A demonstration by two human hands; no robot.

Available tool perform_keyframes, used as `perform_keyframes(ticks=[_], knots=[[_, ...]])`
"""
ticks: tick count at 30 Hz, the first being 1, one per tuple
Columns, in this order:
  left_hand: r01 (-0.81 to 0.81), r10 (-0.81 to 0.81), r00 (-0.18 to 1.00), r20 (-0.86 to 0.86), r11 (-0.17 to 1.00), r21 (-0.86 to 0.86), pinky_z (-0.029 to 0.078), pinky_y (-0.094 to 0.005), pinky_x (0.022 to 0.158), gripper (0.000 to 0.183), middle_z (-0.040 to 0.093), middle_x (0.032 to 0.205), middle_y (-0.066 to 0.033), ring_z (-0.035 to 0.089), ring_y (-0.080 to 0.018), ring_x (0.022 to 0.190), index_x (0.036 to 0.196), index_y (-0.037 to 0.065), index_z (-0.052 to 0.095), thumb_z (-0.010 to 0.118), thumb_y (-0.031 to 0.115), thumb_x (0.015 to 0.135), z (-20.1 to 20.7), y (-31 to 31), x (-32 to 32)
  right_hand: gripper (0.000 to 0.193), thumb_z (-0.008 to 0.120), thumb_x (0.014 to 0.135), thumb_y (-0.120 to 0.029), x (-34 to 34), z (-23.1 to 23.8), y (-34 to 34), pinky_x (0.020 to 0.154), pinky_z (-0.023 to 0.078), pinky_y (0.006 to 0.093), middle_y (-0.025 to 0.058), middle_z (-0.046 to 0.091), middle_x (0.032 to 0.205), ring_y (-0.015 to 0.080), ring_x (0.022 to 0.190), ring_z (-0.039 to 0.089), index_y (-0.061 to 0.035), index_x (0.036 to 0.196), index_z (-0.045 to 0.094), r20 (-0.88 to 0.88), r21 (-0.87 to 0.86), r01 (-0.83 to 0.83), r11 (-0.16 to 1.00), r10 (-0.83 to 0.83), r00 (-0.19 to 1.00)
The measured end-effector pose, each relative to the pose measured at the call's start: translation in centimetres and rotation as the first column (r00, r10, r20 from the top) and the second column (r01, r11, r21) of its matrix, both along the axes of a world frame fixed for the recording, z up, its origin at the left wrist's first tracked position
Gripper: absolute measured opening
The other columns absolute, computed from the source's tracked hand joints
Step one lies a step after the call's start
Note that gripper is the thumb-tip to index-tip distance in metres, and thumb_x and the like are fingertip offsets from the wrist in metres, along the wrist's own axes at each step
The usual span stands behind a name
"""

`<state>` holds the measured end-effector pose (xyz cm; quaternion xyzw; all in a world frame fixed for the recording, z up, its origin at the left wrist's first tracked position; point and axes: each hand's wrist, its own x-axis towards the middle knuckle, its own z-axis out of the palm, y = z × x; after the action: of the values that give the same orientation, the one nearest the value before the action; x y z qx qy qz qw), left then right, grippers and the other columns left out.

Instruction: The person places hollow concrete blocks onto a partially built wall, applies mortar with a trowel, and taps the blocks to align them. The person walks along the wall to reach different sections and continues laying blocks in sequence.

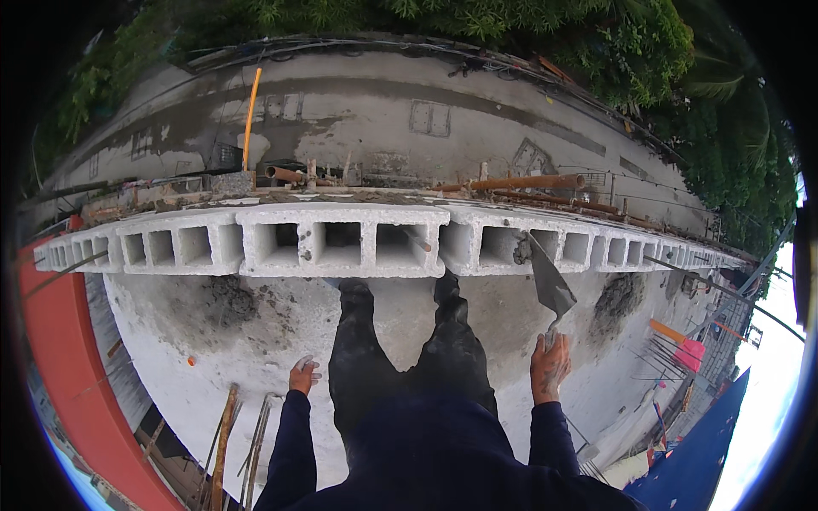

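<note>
My right hand (550,369) is wrapped round the handle of a pointed trowel (552,285). The blade's far end reaches over the top of a row of grey hollow concrete blocks (344,215), next to a dab of wet mortar (521,249). At my left side, my left hand (304,375) hangs with its fingers loosely curled and apart, holding nothing that I can see. It touches no block. The row crosses in front of my legs, its open cores facing up; a thin bar shows in one core.
Mortar heaps lie on the pale floor at left (228,302) and right (618,298). Rusty pipes (528,182) and an upright orange pipe (252,119) stand beyond the wall. Below lies a concrete road (358,98). Rods (223,443) lean near my left arm; a red beam (81,366) is farther left.
</note>
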<state>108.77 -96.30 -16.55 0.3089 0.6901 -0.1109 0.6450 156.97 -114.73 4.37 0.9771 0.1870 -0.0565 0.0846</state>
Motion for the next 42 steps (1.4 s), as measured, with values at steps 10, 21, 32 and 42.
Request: perform_keyframes(ticks=[10, 21, 32, 42], knots=[[-0.040, 0.029, 0.993, -0.117, 0.995, -0.094, 0.047, -0.0276, 0.054, 0.039, 0.062, 0.101, -0.0094, 0.061, -0.0163, 0.064, 0.124, 0.009, 0.045, 0.047, 0.026, 0.090, -2.8, 4.6, -7.2, 0.020, 0.061, 0.075, -0.016, 12.2, 0.9, 15.5, 0.061, 0.047, 0.0419, 0.0148, 0.061, 0.076, 0.0329, 0.071, 0.060, -0.0021, 0.087, 0.053, -0.044, 0.049, -0.515, 0.856, 0.517, 0.855], [-0.332, 0.305, 0.930, -0.203, 0.937, -0.112, 0.048, -0.0301, 0.057, 0.042, 0.061, 0.101, -0.0102, 0.061, -0.0181, 0.066, 0.127, 0.007, 0.042, 0.047, 0.027, 0.090, 2.8, -4.8, -7.5, 0.021, 0.047, 0.083, -0.021, 25.4, -22.8, 21.9, 0.067, 0.049, 0.0330, 0.0065, 0.067, 0.082, 0.0208, 0.080, 0.065, -0.0152, 0.086, 0.067, -0.210, -0.606, -0.446, 0.659, 0.408, 0.888], [0.102, -0.109, 0.993, 0.045, 0.983, 0.150, 0.047, -0.0293, 0.076, 0.028, 0.064, 0.096, -0.0098, 0.061, -0.0190, 0.086, 0.109, 0.003, 0.058, 0.047, 0.013, 0.086, -1.5, -8.9, -5.5, 0.018, 0.048, 0.077, -0.017, 8.0, -19.8, 37.1, 0.067, 0.049, 0.0368, 0.0111, 0.066, 0.085, 0.0232, 0.082, 0.065, -0.0112, 0.081, 0.065, -0.571, -0.466, -0.849, 0.250, 0.647, 0.504], [-0.413, 0.388, 0.909, -0.151, 0.886, -0.211, 0.049, -0.0297, 0.059, 0.041, 0.062, 0.101, -0.0102, 0.062, -0.0192, 0.069, 0.126, 0.007, 0.043, 0.045, 0.028, 0.091, -2.4, 0.0, -13.9, 0.018, 0.053, 0.075, -0.014, 2.4, -18.2, 42.0, 0.069, 0.050, 0.0358, 0.0117, 0.066, 0.087, 0.0251, 0.085, 0.065, -0.0104, 0.085, 0.067, -0.564, -0.534, -0.799, 0.276, 0.588, 0.580]])
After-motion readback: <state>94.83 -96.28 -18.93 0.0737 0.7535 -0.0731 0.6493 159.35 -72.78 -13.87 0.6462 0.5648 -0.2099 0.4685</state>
